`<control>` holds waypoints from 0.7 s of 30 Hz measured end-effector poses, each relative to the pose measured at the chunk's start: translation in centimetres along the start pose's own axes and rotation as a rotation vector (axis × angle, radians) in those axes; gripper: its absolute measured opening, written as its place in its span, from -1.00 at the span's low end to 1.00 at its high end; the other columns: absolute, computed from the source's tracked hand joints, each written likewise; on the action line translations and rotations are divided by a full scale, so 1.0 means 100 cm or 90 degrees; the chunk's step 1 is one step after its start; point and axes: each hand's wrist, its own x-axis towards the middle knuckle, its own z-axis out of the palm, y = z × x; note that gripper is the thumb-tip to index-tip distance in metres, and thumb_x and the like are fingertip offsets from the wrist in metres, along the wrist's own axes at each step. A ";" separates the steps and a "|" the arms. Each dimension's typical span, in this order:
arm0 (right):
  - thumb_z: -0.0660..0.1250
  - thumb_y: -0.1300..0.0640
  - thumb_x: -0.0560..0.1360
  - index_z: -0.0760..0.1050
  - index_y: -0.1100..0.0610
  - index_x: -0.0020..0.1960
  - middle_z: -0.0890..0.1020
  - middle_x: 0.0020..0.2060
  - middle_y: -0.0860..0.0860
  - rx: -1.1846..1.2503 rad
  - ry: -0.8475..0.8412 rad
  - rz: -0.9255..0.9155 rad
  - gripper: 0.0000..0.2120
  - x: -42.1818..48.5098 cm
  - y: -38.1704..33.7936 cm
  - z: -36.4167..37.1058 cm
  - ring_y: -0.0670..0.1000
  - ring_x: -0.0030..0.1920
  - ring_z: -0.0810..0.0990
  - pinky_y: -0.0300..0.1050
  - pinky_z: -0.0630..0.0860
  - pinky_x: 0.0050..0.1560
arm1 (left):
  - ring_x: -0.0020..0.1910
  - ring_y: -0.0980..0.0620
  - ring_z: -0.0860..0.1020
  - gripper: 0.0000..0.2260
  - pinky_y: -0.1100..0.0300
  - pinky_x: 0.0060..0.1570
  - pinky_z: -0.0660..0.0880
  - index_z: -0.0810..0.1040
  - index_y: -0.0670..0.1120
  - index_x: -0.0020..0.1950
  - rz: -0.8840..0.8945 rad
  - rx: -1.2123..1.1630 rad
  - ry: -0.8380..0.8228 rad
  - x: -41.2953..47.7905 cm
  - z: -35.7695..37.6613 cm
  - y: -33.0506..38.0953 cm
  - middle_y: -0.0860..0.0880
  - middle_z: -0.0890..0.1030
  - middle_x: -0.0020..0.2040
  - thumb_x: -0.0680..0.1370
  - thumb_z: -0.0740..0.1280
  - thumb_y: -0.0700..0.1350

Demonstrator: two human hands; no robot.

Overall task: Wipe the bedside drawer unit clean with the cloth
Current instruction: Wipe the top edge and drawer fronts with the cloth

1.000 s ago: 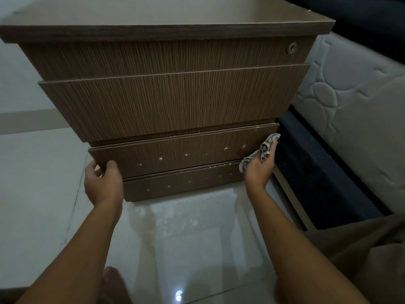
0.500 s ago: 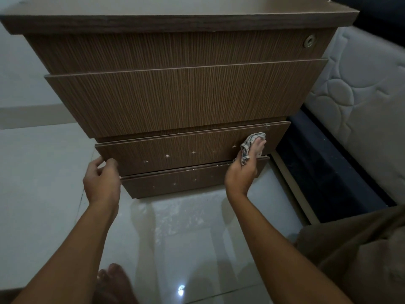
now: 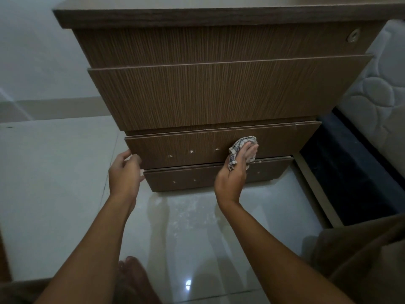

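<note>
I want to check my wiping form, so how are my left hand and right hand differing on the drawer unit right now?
The right hand presses a checked cloth against the third drawer front; the left hand holds no cloth. The right hand sits near that front's middle, the left hand at its left edge, fingers loosely curled. Both are at the same drawer front.

drawer unit (image 3: 219, 95) on floor (image 3: 54, 172) | mattress (image 3: 377, 88) right of it | cloth (image 3: 240, 148) on third drawer front (image 3: 197, 148)

Glossy tiled floor (image 3: 54, 183) beneath both hands; quilted mattress (image 3: 381, 102) right of the right hand; bare foot (image 3: 133, 275) below the left.
</note>
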 end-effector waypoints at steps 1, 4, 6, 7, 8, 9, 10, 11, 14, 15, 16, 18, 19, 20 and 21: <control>0.17 0.35 0.59 -0.09 0.08 0.56 -0.16 0.52 -0.09 0.002 -0.007 0.003 -0.33 -0.004 -0.002 0.004 -0.04 0.54 -0.21 -0.20 -0.11 0.51 | 0.09 0.05 0.52 -0.73 0.04 0.06 0.52 0.50 0.06 0.29 -0.003 0.003 -0.011 0.001 -0.002 0.001 0.09 0.55 0.07 0.63 0.19 -0.13; 0.16 0.35 0.59 -0.09 0.12 0.57 -0.17 0.53 -0.05 0.004 -0.017 0.002 -0.33 -0.015 -0.009 0.018 -0.03 0.54 -0.23 -0.29 -0.16 0.48 | 0.17 0.03 0.48 -0.68 -0.05 0.17 0.50 0.47 0.08 0.35 -0.018 0.016 -0.043 0.001 -0.007 0.004 0.06 0.51 0.22 0.63 0.17 -0.17; 0.16 0.37 0.59 -0.11 0.12 0.57 -0.18 0.52 -0.04 0.006 -0.030 -0.003 -0.33 -0.024 -0.013 0.028 -0.03 0.54 -0.24 -0.25 -0.16 0.49 | 0.29 -0.02 0.45 -0.61 -0.08 0.23 0.47 0.43 0.09 0.42 -0.031 0.032 -0.063 0.001 -0.011 0.005 0.02 0.47 0.37 0.62 0.16 -0.19; 0.15 0.38 0.58 -0.11 0.12 0.57 -0.18 0.53 -0.03 0.008 -0.036 -0.006 -0.32 -0.028 -0.015 0.033 -0.02 0.54 -0.25 -0.21 -0.15 0.50 | 0.35 -0.04 0.43 -0.60 -0.09 0.25 0.45 0.41 0.09 0.44 -0.036 0.039 -0.072 0.001 -0.013 0.005 0.01 0.44 0.42 0.62 0.16 -0.19; 0.15 0.40 0.57 -0.12 0.13 0.57 -0.19 0.53 -0.01 0.012 -0.041 -0.010 -0.31 -0.033 -0.017 0.038 -0.01 0.54 -0.25 -0.18 -0.15 0.51 | 0.39 -0.06 0.40 -0.59 -0.09 0.27 0.43 0.39 0.10 0.45 -0.039 0.043 -0.081 0.001 -0.015 0.007 0.00 0.41 0.45 0.63 0.15 -0.19; 0.14 0.41 0.56 -0.12 0.13 0.56 -0.19 0.53 0.01 0.017 -0.045 -0.012 -0.30 -0.037 -0.020 0.043 0.00 0.54 -0.26 -0.15 -0.15 0.52 | 0.41 -0.06 0.39 -0.59 -0.09 0.29 0.42 0.38 0.11 0.46 -0.040 0.046 -0.091 0.000 -0.016 0.007 0.00 0.41 0.47 0.63 0.15 -0.18; 0.13 0.42 0.55 -0.13 0.14 0.56 -0.19 0.54 0.04 0.022 -0.049 -0.012 -0.29 -0.042 -0.023 0.048 0.01 0.54 -0.26 -0.14 -0.16 0.52 | 0.42 -0.06 0.38 -0.59 -0.09 0.30 0.41 0.37 0.11 0.47 -0.040 0.051 -0.101 0.000 -0.018 0.009 0.00 0.40 0.47 0.64 0.14 -0.17; 0.13 0.43 0.54 -0.14 0.14 0.56 -0.19 0.55 0.07 0.028 -0.053 -0.010 -0.29 -0.046 -0.026 0.053 0.02 0.54 -0.27 -0.14 -0.17 0.52 | 0.42 -0.06 0.38 -0.60 -0.07 0.30 0.41 0.36 0.11 0.47 -0.036 0.060 -0.111 -0.001 -0.019 0.010 0.00 0.40 0.47 0.65 0.13 -0.16; 0.10 0.44 0.52 -0.14 0.19 0.56 -0.19 0.55 0.12 0.046 -0.067 -0.018 -0.30 -0.058 -0.035 0.068 0.03 0.54 -0.28 -0.11 -0.18 0.52 | 0.33 0.00 0.41 -0.58 -0.03 0.29 0.41 0.38 0.11 0.47 -0.012 0.091 -0.134 -0.001 -0.023 0.012 0.02 0.44 0.42 0.63 0.11 -0.18; 0.08 0.42 0.51 -0.13 0.20 0.56 -0.19 0.54 0.13 0.050 -0.075 -0.026 -0.31 -0.064 -0.038 0.074 0.03 0.53 -0.29 -0.12 -0.19 0.52 | 0.32 0.01 0.41 -0.57 -0.03 0.31 0.40 0.40 0.11 0.46 -0.005 0.093 -0.138 -0.001 -0.026 0.012 0.03 0.47 0.38 0.62 0.12 -0.19; 0.06 0.41 0.50 -0.12 0.22 0.56 -0.19 0.54 0.13 0.050 -0.084 -0.033 -0.32 -0.069 -0.040 0.078 0.03 0.53 -0.29 -0.15 -0.20 0.51 | 0.31 0.02 0.42 -0.58 -0.03 0.33 0.39 0.42 0.10 0.44 0.002 0.093 -0.140 -0.001 -0.027 0.013 0.04 0.50 0.32 0.61 0.12 -0.20; 0.05 0.39 0.48 -0.10 0.25 0.55 -0.20 0.53 0.13 0.041 -0.104 -0.050 -0.32 -0.078 -0.045 0.087 0.00 0.52 -0.31 -0.22 -0.25 0.49 | 0.25 0.06 0.44 -0.58 0.05 0.28 0.41 0.47 0.09 0.40 0.013 0.089 -0.141 -0.001 -0.028 0.015 0.07 0.53 0.20 0.60 0.13 -0.22; 0.07 0.40 0.47 -0.10 0.24 0.55 -0.20 0.52 0.13 0.034 -0.122 -0.061 -0.31 -0.083 -0.048 0.091 0.00 0.52 -0.31 -0.26 -0.27 0.47 | 0.19 0.09 0.45 -0.59 0.11 0.21 0.41 0.49 0.08 0.37 0.018 0.087 -0.140 -0.001 -0.028 0.017 0.08 0.53 0.17 0.60 0.13 -0.24; 0.08 0.42 0.47 -0.11 0.22 0.55 -0.20 0.52 0.12 0.025 -0.142 -0.072 -0.29 -0.088 -0.051 0.096 -0.01 0.52 -0.33 -0.28 -0.29 0.46 | 0.13 0.12 0.46 -0.60 0.16 0.15 0.40 0.51 0.09 0.33 0.024 0.084 -0.139 -0.001 -0.029 0.019 0.09 0.54 0.13 0.60 0.13 -0.26; 0.10 0.45 0.47 -0.13 0.19 0.54 -0.20 0.52 0.11 0.014 -0.164 -0.084 -0.27 -0.093 -0.053 0.100 -0.03 0.51 -0.35 -0.30 -0.30 0.45 | 0.08 0.15 0.47 -0.61 0.20 0.11 0.38 0.52 0.10 0.28 0.029 0.082 -0.140 0.000 -0.031 0.021 0.09 0.55 0.10 0.59 0.12 -0.28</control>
